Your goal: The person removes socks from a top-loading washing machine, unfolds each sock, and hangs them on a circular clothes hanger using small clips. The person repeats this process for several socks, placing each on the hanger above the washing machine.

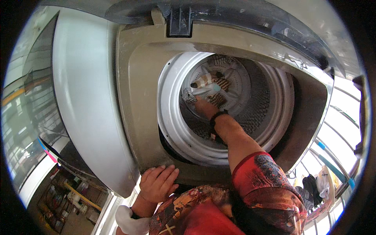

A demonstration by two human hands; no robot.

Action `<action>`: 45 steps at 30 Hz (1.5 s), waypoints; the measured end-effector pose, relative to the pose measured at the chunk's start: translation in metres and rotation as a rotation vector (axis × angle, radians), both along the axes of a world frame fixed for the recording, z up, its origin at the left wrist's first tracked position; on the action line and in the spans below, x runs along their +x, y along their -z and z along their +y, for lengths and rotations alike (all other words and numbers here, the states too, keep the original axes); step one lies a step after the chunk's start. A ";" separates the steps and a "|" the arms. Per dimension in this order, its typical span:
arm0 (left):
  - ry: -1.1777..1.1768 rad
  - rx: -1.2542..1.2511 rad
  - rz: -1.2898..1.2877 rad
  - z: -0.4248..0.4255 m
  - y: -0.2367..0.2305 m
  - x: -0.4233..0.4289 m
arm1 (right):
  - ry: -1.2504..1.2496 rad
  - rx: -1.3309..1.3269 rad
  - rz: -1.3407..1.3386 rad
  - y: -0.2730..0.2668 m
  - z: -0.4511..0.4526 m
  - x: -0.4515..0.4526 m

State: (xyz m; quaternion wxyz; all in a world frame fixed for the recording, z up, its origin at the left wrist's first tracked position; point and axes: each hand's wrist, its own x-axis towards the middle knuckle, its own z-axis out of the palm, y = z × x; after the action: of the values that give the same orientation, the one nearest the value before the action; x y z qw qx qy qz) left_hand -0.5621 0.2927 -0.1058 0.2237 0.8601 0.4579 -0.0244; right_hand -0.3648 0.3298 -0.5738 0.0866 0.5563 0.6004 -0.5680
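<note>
In front of me is a top-loading washing machine (141, 102) with its lid raised. My right hand (204, 106) reaches deep into the metal drum (173, 117), its fingers closed around a small grey-and-white striped sock (189, 96). Close to it on the drum floor lie a brown-and-white striped sock (204, 80) with a dark toe, and brown patterned socks (217, 100). Another striped piece of cloth (221, 60) sits at the far side of the drum. My left hand (158, 182) rests flat on the machine's front rim, holding nothing. White cloth (129, 218) hangs at my left wrist.
The dark lid (235, 14) stands up along the back. A pale, glossy panel (85, 88) rises left of the machine. On the right are metal railings (343, 117) and a rack with hanging socks (314, 188). Cluttered items (73, 199) lie at the lower left.
</note>
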 end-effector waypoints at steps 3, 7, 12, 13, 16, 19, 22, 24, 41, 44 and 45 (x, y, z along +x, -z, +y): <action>0.028 0.023 0.043 0.000 0.000 0.000 | 0.361 -0.230 0.030 0.001 0.008 -0.011; 0.022 -0.010 0.050 0.000 -0.001 0.000 | 0.084 -0.095 0.129 -0.019 0.051 0.007; 0.037 -0.013 0.047 0.001 0.001 -0.002 | 0.454 0.333 -0.169 -0.022 0.116 0.083; 0.035 -0.005 0.040 0.001 0.001 -0.003 | 0.344 0.275 -0.274 -0.015 0.125 0.101; 0.026 -0.010 0.034 0.001 0.002 -0.003 | 0.379 0.343 -0.391 0.018 0.139 0.158; 0.041 -0.027 0.044 0.002 0.001 -0.004 | 0.328 0.539 -0.487 0.070 0.135 0.187; 0.054 -0.027 0.046 0.002 0.002 -0.007 | 0.270 0.513 -0.556 0.107 0.135 0.190; 0.052 -0.019 0.039 0.001 0.002 -0.007 | 0.173 0.431 -0.550 0.109 0.141 0.190; -0.020 0.162 -0.111 0.000 0.000 0.008 | -0.059 0.097 -0.078 -0.153 0.173 0.141; -0.025 0.245 -0.190 -0.004 0.004 0.007 | -0.192 0.178 0.019 -0.232 0.179 0.126; -0.021 0.271 -0.191 -0.006 0.004 0.005 | -0.231 0.260 0.013 -0.259 0.177 0.121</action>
State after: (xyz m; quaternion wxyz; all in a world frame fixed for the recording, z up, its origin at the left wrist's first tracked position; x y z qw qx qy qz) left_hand -0.5571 0.2866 -0.1096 0.1484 0.8760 0.4426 0.1216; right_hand -0.2436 0.5073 -0.3143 0.0748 0.4863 0.7293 -0.4755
